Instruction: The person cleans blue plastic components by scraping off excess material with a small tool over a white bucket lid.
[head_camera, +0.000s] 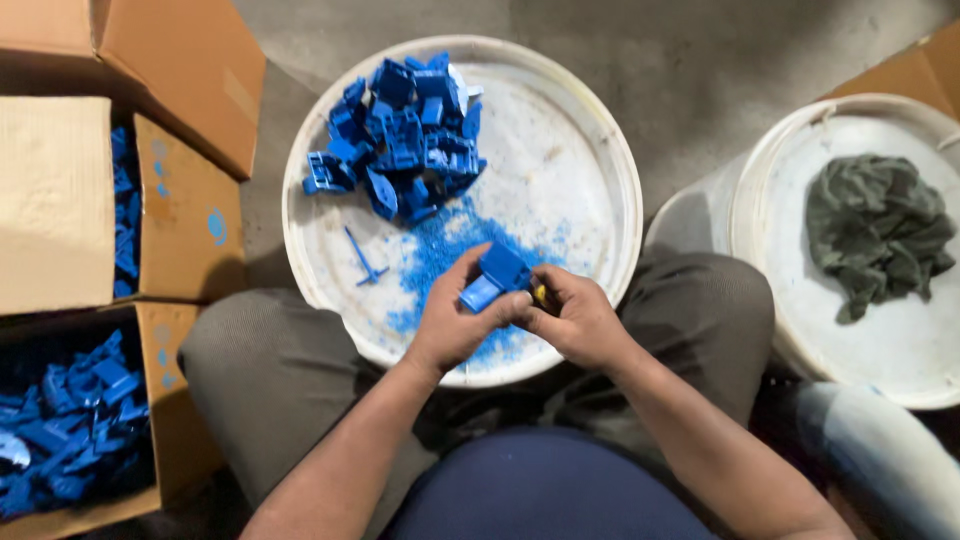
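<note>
My left hand (452, 318) grips a blue plastic part (495, 278) over the near edge of a round white lid (575, 180). My right hand (575, 318) is closed around a small yellow-tipped tool (540, 293) whose end touches the part. A pile of blue plastic parts (400, 135) lies on the far left of the lid. Blue shavings (445, 250) are spread on the lid between the pile and my hands. A thin blue T-shaped piece (364, 258) lies alone on the lid's left side.
A cardboard box (170, 400) at lower left holds several blue parts; another box (185, 215) above it also holds blue parts. At right a white bucket lid (890, 340) carries a crumpled dark green rag (878, 228). The floor is grey concrete. My knees flank the lid.
</note>
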